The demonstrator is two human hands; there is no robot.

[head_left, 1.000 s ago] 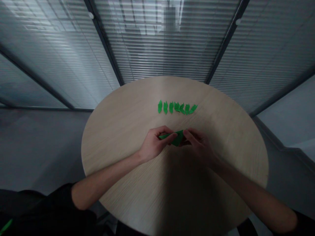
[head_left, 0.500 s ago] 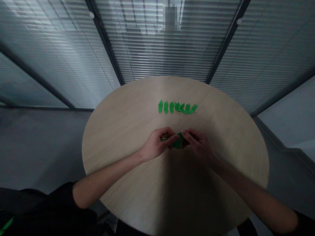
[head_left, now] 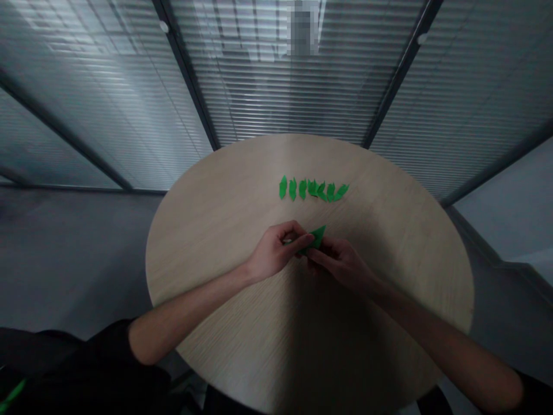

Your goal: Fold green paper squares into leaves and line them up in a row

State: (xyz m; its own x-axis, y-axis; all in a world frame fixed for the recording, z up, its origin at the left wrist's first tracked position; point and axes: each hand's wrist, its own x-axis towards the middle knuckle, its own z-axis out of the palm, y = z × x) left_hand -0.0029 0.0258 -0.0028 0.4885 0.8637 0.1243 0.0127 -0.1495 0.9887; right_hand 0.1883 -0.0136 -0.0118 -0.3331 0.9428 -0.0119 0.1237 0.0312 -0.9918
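Note:
Between my two hands is a piece of green paper (head_left: 318, 235), with a pointed corner sticking up and to the right. My left hand (head_left: 279, 249) pinches it from the left, thumb on top. From the right, my right hand (head_left: 339, 260) has its thumb and fingers closed on the lower edge. Fingers hide much of the paper. Farther back on the table lies a row of several small folded green paper pieces (head_left: 303, 188), pointed at their ends; those toward the right sit close together or overlap.
The round wooden table (head_left: 207, 219) fills the middle of the view. Behind it stand glass panels with blinds (head_left: 259, 104) and dark frames. A shadow falls over the table's near part. Grey floor (head_left: 64, 248) shows at the left.
My right hand has shifted down from the paper's top edge to its lower edge. A pointed corner of the paper now shows upward. My left hand has stayed nearly still.

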